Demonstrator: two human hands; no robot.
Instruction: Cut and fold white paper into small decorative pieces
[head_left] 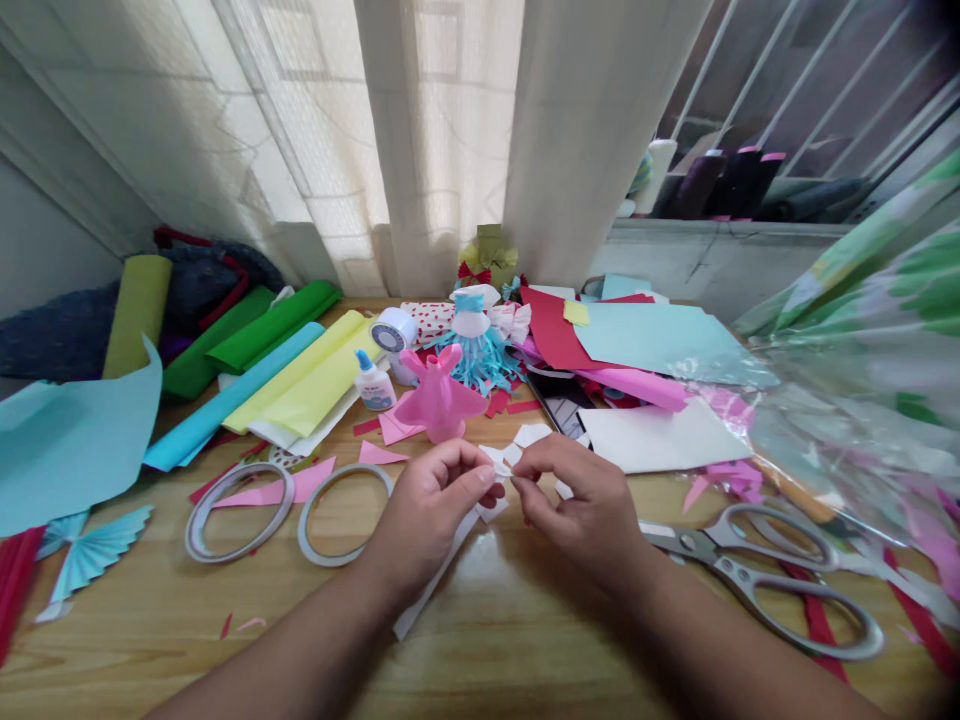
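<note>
At the middle of the table, my left hand [439,505] pinches a small white piece of paper [496,458] between thumb and fingers. My right hand [581,500] is closed at the other end of this paper, thumb and forefinger pressed together. A white paper strip [439,580] lies slanting under my left hand, and white scraps [531,434] lie just beyond. Behind my left hand stands a pink paper figure [439,395] with wing-like sides. Grey-handled scissors [712,550] lie beside my right wrist, and a tape roll [304,520] is near my left wrist.
A glue bottle [373,385] and a blue fringed paper figure [480,345] stand behind. Rolled coloured paper [300,380] lies left, near another tape roll [196,530]. Paper sheets [667,340], a phone [559,405] and crumpled clear plastic [810,430] lie right.
</note>
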